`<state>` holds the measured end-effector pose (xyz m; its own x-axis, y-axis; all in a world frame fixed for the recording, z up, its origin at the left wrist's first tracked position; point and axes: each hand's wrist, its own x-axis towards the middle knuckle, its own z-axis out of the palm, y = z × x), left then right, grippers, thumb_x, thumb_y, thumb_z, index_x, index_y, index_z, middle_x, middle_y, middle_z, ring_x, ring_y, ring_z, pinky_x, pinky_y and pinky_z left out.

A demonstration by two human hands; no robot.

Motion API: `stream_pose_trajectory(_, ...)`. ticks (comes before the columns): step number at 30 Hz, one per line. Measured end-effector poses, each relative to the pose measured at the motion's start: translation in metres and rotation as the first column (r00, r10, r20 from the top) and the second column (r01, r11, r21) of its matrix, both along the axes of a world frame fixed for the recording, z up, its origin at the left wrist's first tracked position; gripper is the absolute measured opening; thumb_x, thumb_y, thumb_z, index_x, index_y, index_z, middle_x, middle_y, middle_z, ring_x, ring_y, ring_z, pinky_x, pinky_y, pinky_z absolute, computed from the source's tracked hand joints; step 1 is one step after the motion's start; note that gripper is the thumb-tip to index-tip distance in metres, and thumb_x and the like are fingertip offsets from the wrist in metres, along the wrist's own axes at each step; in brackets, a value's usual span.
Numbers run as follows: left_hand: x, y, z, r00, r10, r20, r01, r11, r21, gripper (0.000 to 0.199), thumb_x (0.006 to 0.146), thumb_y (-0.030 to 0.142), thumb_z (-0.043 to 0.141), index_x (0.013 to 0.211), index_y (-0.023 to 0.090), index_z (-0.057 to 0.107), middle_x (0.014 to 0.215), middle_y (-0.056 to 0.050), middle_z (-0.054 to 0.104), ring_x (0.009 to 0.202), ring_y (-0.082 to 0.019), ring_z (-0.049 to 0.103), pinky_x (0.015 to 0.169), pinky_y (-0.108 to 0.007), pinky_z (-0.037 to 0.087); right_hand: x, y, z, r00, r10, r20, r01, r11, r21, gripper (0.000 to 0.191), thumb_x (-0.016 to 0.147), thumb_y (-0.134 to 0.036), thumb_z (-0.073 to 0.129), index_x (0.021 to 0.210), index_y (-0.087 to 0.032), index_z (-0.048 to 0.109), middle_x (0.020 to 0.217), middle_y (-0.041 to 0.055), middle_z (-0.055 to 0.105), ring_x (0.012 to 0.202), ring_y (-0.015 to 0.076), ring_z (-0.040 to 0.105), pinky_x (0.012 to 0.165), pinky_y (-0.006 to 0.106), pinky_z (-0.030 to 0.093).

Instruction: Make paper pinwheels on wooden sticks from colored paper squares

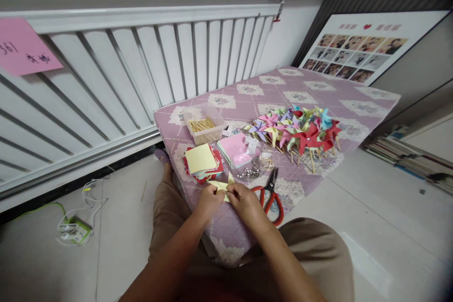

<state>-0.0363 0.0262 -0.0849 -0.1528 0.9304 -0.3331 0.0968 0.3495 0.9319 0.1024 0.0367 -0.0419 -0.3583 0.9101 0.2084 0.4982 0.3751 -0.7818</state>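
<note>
Pale yellow folded paper (230, 180), with pointed tips sticking out, is held between my two hands at the near part of the table. My left hand (209, 201) pinches its left side. On the right side, the fingers of my right hand (245, 202) are closed on the same paper, close to the left fingertips. Red-handled scissors (272, 194) lie just right of my right hand, blades pointing away. Beyond the hands are a stack of square papers with a yellow sheet (200, 159) on top, a pink paper stack (233, 148) and small metal pins (250, 172).
A clear plastic box (201, 125) of wooden sticks stands behind the paper stacks. Many colourful paper pinwheels (297, 130) lie in a pile at the right. A small round container (266, 161) sits near the pins. A white radiator (198, 56) runs behind the table (247, 104).
</note>
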Motion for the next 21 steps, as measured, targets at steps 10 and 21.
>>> stream_pose_trajectory(10, -0.0006, -0.0011, 0.0007, 1.000, 0.006, -0.011, -0.006, 1.000, 0.002, 0.013, 0.074, 0.022, 0.053, 0.075, 0.017, 0.064, 0.062, 0.003, 0.061, 0.053, -0.011, 0.052, 0.049, -0.021, 0.037, 0.0019, 0.0004, 0.0025, 1.000, 0.019, -0.013, -0.019, 1.000, 0.021, 0.016, 0.081, -0.014, 0.051, 0.069, -0.021, 0.058, 0.072, 0.0025, 0.057, 0.074, 0.0196, 0.054, 0.067, 0.029, 0.040)
stream_pose_trajectory(21, -0.0015, -0.0013, 0.0008, 0.999, 0.000, -0.045, 0.001, 1.000, 0.028, 0.012, 0.072, 0.024, 0.053, 0.071, 0.017, 0.062, 0.060, 0.003, 0.058, 0.052, -0.011, 0.048, 0.048, -0.022, 0.034, 0.0023, 0.0003, 0.0036, 0.998, 0.037, -0.054, -0.040, 0.998, -0.055, 0.015, 0.080, -0.014, 0.053, 0.067, -0.021, 0.059, 0.069, 0.0000, 0.056, 0.069, 0.0167, 0.053, 0.064, 0.026, 0.040)
